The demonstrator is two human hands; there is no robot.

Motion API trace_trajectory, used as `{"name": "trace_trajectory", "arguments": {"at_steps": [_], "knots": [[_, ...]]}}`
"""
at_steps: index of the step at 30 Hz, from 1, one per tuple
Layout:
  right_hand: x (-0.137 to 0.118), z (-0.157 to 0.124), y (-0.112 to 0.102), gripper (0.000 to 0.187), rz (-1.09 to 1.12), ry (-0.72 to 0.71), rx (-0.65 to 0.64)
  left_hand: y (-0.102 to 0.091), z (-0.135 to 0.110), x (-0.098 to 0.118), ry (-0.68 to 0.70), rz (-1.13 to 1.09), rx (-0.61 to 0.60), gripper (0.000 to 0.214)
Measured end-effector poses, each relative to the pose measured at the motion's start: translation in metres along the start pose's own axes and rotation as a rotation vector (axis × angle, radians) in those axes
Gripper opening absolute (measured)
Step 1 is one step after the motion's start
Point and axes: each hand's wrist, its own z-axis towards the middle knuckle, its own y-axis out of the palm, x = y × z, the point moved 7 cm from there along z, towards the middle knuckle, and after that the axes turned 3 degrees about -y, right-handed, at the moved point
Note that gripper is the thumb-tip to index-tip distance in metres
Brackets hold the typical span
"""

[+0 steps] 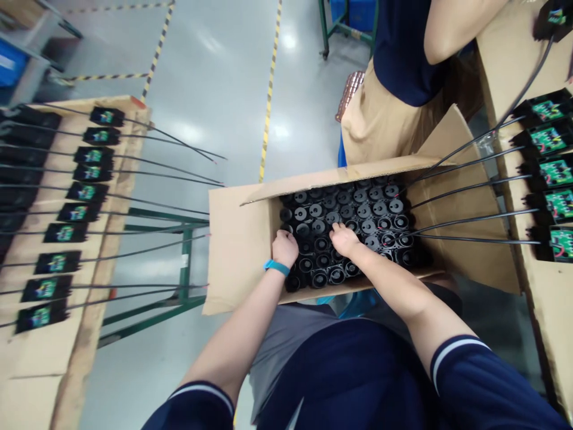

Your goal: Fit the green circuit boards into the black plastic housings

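Observation:
An open cardboard box (237, 245) in front of me holds many round black plastic parts (336, 275) packed in rows. My left hand (285, 248), with a blue band at the wrist, is inside the box's left end, its fingers curled down at the parts there. Near the middle of the rows, my right hand (344, 240) reaches in with bent fingers on a black part. What either hand has between its fingertips is hidden or too small to make out.
At left, a bench (111, 239) carries black housings with green circuit boards (85, 191), their cables sticking out toward the box. Similar boards (557, 173) line the right bench, cables hanging over the box. Across from me sits a person (394, 89). Striped tape marks the floor.

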Motion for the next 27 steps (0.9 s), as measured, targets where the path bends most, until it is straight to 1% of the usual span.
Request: {"name": "trace_trajectory", "arguments": {"at_steps": [3,5,9,13,16,18,20,21,24,27], "knots": [[-0.001,0.001,0.000,0.030,0.006,0.002,-0.004,0.008,0.003,0.007,-0.014,0.176,0.019,0.031],[0.001,0.001,-0.002,0.029,0.010,0.006,-0.004,0.013,0.005,0.011,-0.020,0.260,0.018,0.034],[0.005,0.000,-0.003,0.028,0.037,0.028,-0.006,0.016,0.004,0.018,-0.011,0.383,0.045,0.029],[0.007,0.001,-0.004,0.025,0.098,0.047,-0.003,0.015,-0.001,0.026,0.073,0.470,0.098,0.023],[0.007,0.004,-0.004,0.026,0.178,0.058,0.021,0.016,-0.001,0.028,0.123,0.505,0.092,0.019],[0.007,0.005,-0.004,0.023,0.254,0.071,0.049,0.017,0.002,0.027,0.138,0.519,0.081,0.019],[0.007,0.004,-0.004,0.012,0.349,0.093,0.100,0.018,0.007,0.026,0.148,0.528,0.069,0.021],[0.008,0.001,-0.005,0.011,0.403,0.111,0.137,0.019,0.009,0.026,0.152,0.530,0.063,0.021],[0.020,-0.016,-0.004,0.029,0.595,0.209,0.281,0.019,0.013,0.024,0.165,0.526,0.052,0.024],[0.046,-0.046,0.001,0.049,0.836,0.345,0.428,0.017,0.015,0.022,0.180,0.502,0.045,0.023]]}}
